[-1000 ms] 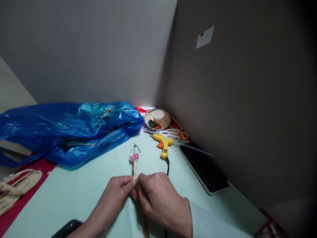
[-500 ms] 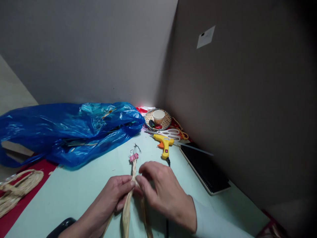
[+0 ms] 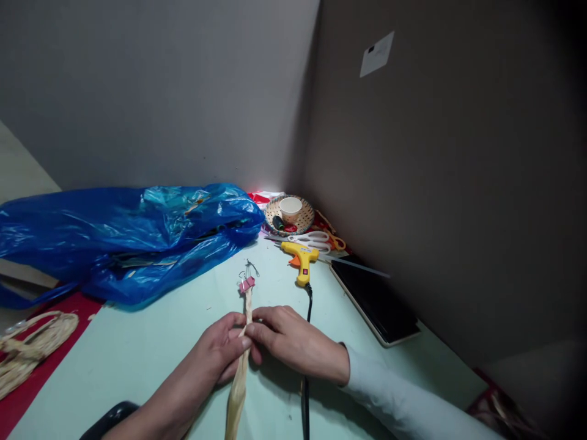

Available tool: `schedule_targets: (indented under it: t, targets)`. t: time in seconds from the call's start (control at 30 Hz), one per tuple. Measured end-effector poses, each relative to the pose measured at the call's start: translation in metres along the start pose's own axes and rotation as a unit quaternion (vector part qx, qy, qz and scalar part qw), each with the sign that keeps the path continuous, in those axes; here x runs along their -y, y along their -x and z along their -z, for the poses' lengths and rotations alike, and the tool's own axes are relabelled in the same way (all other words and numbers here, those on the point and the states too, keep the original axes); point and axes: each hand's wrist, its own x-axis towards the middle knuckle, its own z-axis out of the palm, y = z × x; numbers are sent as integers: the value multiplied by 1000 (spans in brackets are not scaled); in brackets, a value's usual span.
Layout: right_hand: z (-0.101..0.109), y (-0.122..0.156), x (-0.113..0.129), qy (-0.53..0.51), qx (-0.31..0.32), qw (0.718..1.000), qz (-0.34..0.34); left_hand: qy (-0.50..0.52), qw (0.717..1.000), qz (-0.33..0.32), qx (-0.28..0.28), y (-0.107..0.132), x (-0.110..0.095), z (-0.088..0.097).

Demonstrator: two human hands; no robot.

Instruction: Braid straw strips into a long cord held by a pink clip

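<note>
A pale braid of flat plant fibre runs toward me from a pink binder clip, which is hooked at a small metal pin on the table. My left hand pinches the braid from the left between thumb and fingers. From the right, my right hand pinches it at the same spot, thumb and forefinger closed on the fibre. Below the hands a wide loose strand hangs toward the table's near edge. The fingers partly hide where the strands cross.
A yellow glue gun with a black cord lies beyond my right hand, near white-handled scissors. Behind stands a woven tray holding a cup. A black tablet lies right, a blue plastic bag left, coiled braid near left.
My right hand has come down and closed on the braid beside my left. The loose strand under the right hand no longer shows. The view has shifted slightly.
</note>
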Motion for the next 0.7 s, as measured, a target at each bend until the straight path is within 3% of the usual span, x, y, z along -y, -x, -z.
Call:
schedule_targets:
  t: [0.23,0.3,0.43,0.57,0.63,0.7]
  targets:
    - [-10,1,-4,-9,-60,998,4,-132,990,-37,-27,-3,10,5]
    - [-12,2,-4,8,-83,996,-12,-231,969,-68,-53,-1,5,9]
    - [-13,2,-4,30,-108,993,-27,-424,896,-96,-92,8,-12,11]
    - [-14,2,-8,-37,-89,995,-18,-456,880,-90,-96,16,-15,0]
    - [-13,2,-8,-66,-81,994,-15,-465,871,-118,-101,19,-8,-7]
    - [-11,2,-7,-77,-68,994,-21,-499,846,-158,-106,20,4,-11]
